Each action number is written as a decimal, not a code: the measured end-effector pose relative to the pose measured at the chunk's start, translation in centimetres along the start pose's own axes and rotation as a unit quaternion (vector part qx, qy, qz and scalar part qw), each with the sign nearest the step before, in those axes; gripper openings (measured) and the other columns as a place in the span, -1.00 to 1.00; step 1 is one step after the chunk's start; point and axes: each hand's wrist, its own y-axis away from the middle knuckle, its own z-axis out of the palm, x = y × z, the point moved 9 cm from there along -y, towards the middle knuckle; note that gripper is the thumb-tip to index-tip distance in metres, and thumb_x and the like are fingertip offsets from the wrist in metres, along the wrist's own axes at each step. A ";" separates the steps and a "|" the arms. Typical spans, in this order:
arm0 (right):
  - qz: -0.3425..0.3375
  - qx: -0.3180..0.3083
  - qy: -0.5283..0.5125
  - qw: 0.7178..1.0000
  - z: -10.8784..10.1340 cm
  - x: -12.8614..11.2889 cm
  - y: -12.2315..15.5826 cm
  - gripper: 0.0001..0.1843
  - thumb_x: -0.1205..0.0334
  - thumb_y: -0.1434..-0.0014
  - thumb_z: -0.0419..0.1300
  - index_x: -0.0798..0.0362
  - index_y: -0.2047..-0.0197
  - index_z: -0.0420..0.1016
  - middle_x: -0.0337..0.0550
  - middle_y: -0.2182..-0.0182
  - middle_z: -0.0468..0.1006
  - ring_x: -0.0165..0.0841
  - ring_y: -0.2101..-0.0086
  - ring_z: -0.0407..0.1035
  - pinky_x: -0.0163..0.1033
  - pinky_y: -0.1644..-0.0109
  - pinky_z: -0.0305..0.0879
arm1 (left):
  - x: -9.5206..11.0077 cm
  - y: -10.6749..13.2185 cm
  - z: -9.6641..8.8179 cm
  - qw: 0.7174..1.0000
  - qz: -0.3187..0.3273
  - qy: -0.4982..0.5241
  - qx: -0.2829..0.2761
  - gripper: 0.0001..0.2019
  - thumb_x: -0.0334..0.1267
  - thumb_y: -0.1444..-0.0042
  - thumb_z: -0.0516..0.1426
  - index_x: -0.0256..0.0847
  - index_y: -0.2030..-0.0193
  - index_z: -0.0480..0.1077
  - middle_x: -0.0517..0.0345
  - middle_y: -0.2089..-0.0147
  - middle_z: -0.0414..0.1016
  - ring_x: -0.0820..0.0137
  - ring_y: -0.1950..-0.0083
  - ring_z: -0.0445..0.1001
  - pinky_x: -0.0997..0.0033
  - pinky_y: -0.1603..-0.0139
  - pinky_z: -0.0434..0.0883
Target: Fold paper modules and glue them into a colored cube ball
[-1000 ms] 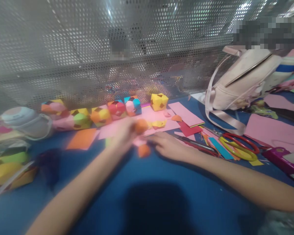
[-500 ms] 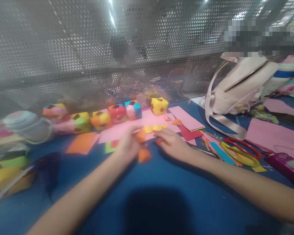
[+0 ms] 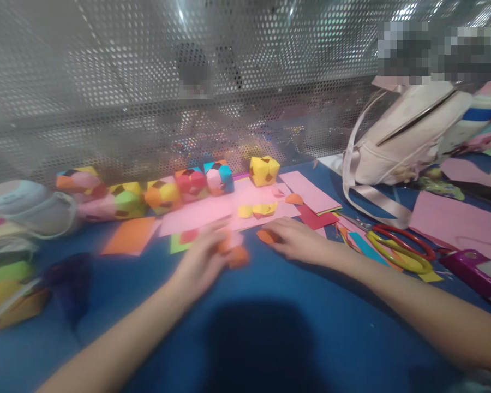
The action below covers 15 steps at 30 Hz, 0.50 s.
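My left hand (image 3: 202,261) is blurred by motion low over the blue table (image 3: 155,305), its fingers at a small folded orange paper piece (image 3: 236,255). My right hand (image 3: 297,240) lies on the table with curled fingertips touching another small orange folded piece (image 3: 265,236). Just beyond both hands lies a pink sheet (image 3: 213,210) carrying yellow folded pieces (image 3: 258,209). A row of several coloured paper cubes (image 3: 163,192) stands along the back, ending in a yellow cube (image 3: 264,170).
A perforated metal screen (image 3: 188,98) closes the back. Yellow-handled and red-handled scissors (image 3: 396,252) and paper scraps lie to the right, with a pale backpack (image 3: 405,136) behind. An orange sheet (image 3: 129,236) and a light blue container (image 3: 24,204) are on the left.
My left hand has dropped from holding an orange piece up near the pink sheet down toward the table. My right hand shifted slightly right onto an orange piece.
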 end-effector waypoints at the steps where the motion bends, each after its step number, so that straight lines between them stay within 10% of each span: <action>1: 0.001 0.000 0.000 1.000 0.1 0.0 0.0 -0.69 0.31 -0.16 0.09 0.12 0.01 0.43 0.04 0.04 0.49 -0.19 0.05 0.35 -0.07 -0.01 0.26 | 0.0 0.0 0.0 1.000 -0.001 0.009 -0.002 -0.77 -0.48 0.09 0.16 -0.26 0.22 0.36 0.21 0.47 0.39 0.50 0.47 0.38 0.51 0.46 0.37; 8: 0.015 0.067 -0.019 0.997 -0.8 -0.4 0.1 -0.64 0.37 -0.05 0.15 0.14 0.04 0.46 0.04 0.09 0.53 -0.16 0.08 0.39 -0.01 0.00 0.32 | -0.5 0.6 1.3 0.996 -0.015 0.057 -0.061 -0.71 -0.50 0.13 0.18 -0.24 0.20 0.38 0.23 0.52 0.37 0.56 0.57 0.28 0.59 0.55 0.26; 15: 0.061 0.175 -0.281 0.942 -3.5 -1.2 0.9 -0.64 0.25 -0.08 0.14 0.07 0.01 0.39 -0.05 0.07 0.52 -0.30 0.19 0.48 -0.19 0.16 0.48 | -1.3 1.0 1.5 0.992 -0.049 0.092 -0.068 -0.87 -0.45 0.11 0.12 -0.39 0.36 0.42 0.15 0.54 0.36 0.54 0.57 0.28 0.58 0.60 0.22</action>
